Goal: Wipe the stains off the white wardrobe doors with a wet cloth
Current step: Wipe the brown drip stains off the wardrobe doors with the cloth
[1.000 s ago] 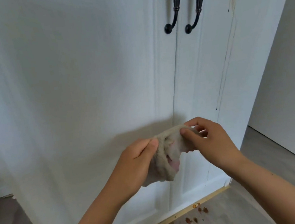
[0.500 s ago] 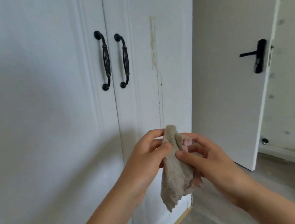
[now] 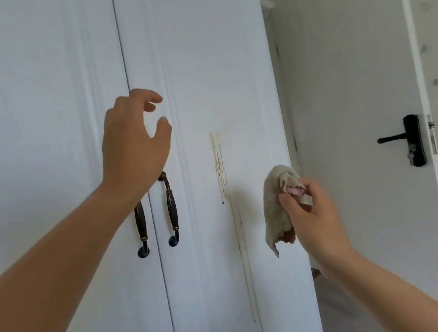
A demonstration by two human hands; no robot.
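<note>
Left hand (image 3: 133, 140): raised, fingers loosely curved and spread, holding nothing; whether it touches the panel behind it cannot be told. Right hand (image 3: 313, 215): lower, thumb and fingers pinching the top of a crumpled beige terry cloth (image 3: 274, 214), which hangs down just left of that hand. White panelled wardrobe doors (image 3: 200, 58): two, closed, their seam behind the left hand. Brown drip stain (image 3: 220, 165): on the right door, between the two hands, near the cloth, with thin runs trailing downward. Two dark metal pull handles (image 3: 171, 209): directly below the left hand. White room door with black lever handle (image 3: 411, 141): right of the right hand.
</note>
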